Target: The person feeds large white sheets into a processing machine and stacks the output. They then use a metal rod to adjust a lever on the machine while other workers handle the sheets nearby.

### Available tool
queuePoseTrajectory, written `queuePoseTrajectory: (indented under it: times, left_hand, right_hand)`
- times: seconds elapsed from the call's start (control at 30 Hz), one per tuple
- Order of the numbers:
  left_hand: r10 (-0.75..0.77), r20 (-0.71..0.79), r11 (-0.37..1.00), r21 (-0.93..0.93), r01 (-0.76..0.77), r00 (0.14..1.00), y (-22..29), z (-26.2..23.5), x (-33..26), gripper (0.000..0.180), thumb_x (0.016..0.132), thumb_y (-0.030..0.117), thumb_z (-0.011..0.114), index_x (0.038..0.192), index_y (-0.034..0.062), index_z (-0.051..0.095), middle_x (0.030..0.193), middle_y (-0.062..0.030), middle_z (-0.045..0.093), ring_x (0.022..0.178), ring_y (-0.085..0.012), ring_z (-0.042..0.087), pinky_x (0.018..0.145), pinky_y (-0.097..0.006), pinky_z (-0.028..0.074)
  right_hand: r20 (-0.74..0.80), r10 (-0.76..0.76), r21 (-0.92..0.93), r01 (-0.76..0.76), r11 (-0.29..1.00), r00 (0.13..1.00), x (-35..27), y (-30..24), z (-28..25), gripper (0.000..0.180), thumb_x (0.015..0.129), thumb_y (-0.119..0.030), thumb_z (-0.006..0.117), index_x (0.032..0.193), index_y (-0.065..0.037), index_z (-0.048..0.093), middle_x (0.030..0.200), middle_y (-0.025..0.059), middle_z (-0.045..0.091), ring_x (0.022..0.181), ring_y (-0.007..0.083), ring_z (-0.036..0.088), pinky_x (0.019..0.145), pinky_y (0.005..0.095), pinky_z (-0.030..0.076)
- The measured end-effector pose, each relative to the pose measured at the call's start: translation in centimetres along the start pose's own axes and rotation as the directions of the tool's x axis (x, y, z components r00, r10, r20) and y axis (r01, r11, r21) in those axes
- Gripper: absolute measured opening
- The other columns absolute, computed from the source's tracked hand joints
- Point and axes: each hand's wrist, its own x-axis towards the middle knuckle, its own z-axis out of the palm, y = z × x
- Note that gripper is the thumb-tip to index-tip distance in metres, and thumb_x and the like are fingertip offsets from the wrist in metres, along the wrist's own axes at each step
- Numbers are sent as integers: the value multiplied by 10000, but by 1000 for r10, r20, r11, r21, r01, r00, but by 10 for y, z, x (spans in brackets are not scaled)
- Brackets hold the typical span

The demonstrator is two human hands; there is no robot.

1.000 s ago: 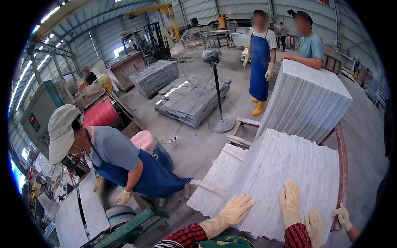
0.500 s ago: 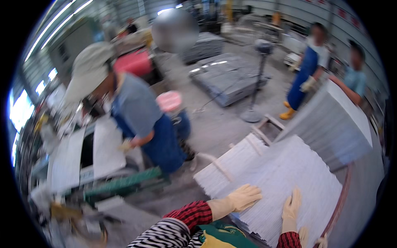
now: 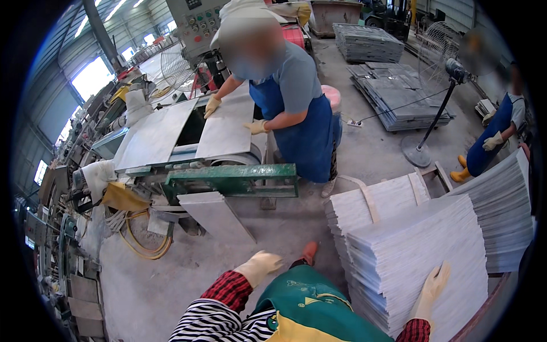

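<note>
My right hand point(image 3: 432, 289), in a cream glove, lies with its fingers stretched out on the top face of a tall stack of thin grey-white stone slabs point(image 3: 421, 245). It rests on the slabs without gripping one. Off to the left, my gloved left hand point(image 3: 259, 267) is held in the air above the floor, fingers extended and holding nothing. Past it, a few loose slabs point(image 3: 213, 215) lean below a green machine beam point(image 3: 233, 178). Another slab stack point(image 3: 373, 200) with pale straps stands behind mine.
A co-worker in a blue apron point(image 3: 299, 114) presses both gloved hands on a slab point(image 3: 227, 132) on the machine's conveyor. Upright slabs point(image 3: 496, 194) stand at right. A pedestal fan point(image 3: 423, 145), flat slab piles point(image 3: 399, 97) and yellow hoses point(image 3: 149, 251) lie around. Another worker point(image 3: 496, 139) stands far right.
My view has swung left. My left hand has come off the slab stack and moved left over the floor. My right hand stays on the slabs.
</note>
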Motion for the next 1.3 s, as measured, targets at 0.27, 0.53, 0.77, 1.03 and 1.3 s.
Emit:
queuePoseTrajectory:
  times: [0.27,0.53,0.77,1.03,1.3]
  left_hand:
    - [-489,256,701,-454,551,834,-45,92,-160,508,968,426,491,1326,98,638,1348,-182,630,1276,-349,578,1052,-433,460]
    - [-409,119,688,-611,391,905,-42,37,-127,557,992,458,502,1378,68,596,1366,-174,632,1308,-300,572,1080,-392,441]
    - [-258,12,783,-584,216,966,-56,-21,-123,540,1001,445,486,1364,63,603,1366,-183,628,1306,-321,570,1083,-402,440]
    - [-291,421,821,-352,450,859,-138,16,-169,528,1007,435,468,1347,57,612,1362,-203,622,1305,-341,565,1081,-411,441]
    - [-227,240,856,-414,311,944,-116,-35,-131,543,1005,420,480,1381,41,578,1403,-217,585,1334,-340,535,1102,-395,423]
  right_hand:
    - [84,52,-98,-43,994,995,-13,1,-1,492,1017,-249,508,1441,1,510,1524,227,460,1434,378,396,1210,457,285]
    - [33,91,-168,-85,982,995,-43,-54,-20,461,971,-283,564,1371,-57,593,1448,218,544,1379,379,467,1192,478,313]
    - [-168,-9,-133,-14,991,986,-95,-117,-50,423,936,-255,606,1300,-40,622,1370,221,594,1311,392,513,1136,469,381]
    - [-183,-6,-129,-18,991,983,-154,-163,-58,382,911,-208,602,1238,-10,596,1302,202,606,1217,388,544,1041,480,429]
    - [-294,-70,-171,20,985,953,-154,-167,-60,304,882,-166,590,1145,-14,593,1196,182,612,1119,381,560,953,476,455]
